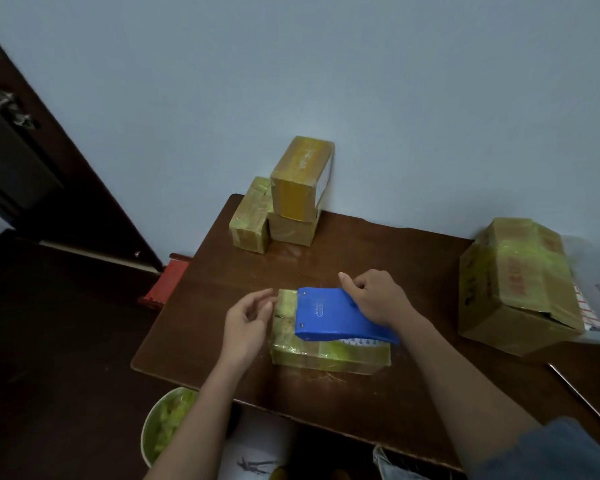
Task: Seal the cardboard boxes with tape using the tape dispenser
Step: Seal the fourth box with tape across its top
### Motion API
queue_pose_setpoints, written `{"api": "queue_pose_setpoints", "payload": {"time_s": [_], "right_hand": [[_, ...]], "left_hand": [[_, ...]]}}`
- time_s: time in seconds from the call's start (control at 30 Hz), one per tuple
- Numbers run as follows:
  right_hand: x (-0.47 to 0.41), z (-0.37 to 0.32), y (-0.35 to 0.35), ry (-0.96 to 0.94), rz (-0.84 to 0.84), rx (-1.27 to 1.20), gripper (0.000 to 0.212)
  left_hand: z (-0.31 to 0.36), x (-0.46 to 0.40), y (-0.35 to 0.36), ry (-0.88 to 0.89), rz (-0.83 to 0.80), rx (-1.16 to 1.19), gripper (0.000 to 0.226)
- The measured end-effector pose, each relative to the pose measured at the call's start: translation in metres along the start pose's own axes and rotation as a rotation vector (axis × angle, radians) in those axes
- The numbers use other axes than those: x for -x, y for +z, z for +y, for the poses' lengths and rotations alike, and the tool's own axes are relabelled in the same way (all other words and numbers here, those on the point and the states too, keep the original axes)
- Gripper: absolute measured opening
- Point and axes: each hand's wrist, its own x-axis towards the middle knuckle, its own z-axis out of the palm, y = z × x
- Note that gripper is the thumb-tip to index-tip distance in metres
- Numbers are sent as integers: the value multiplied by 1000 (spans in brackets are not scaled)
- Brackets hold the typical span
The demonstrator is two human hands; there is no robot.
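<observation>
1. Presently, head view: small cardboard box (329,356), wrapped in glossy tape, lying flat on the brown wooden table (378,258), near its front edge.
2. Blue tape dispenser (340,317), resting on top of that box, its nose towards the box's left end; a printed roll edge shows under its lower side.
3. Right hand (374,299), fingers curled over the dispenser's far side and gripping it, thumb stretched out to the left along its upper edge.
4. Left hand (248,318), at the box's left end, fingers loosely bent with their tips close together beside the cardboard; whether they pinch a tape end or merely touch the box cannot be told.
5. Three taped boxes (284,202), at the table's far left corner against the pale wall (326,64): two side by side, a third set on top of the right-hand one.
6. Larger taped carton (516,285), at the table's right side, tilted, well apart from the small box.
7. Round bin (160,427), below the table's front edge, holding crumpled yellowish scraps.
8. Dark wooden door (32,161), far left.
9. Red flat item (168,282), just beside the table's left edge.
</observation>
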Motion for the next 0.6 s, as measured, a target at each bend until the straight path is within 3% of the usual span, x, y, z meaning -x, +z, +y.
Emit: {"api": "queue_pose_setpoints", "payload": {"time_s": [0.13, 0.37, 0.6], "right_hand": [[-3, 6, 2, 6, 14, -40, 61], [-2, 20, 5, 3, 59, -156, 61], [8, 22, 0, -9, 62, -275, 61]], "left_hand": [[5, -4, 2, -136, -44, 65, 17], [13, -2, 17, -452, -321, 185, 34], [22, 2, 18, -492, -388, 381, 22]]}}
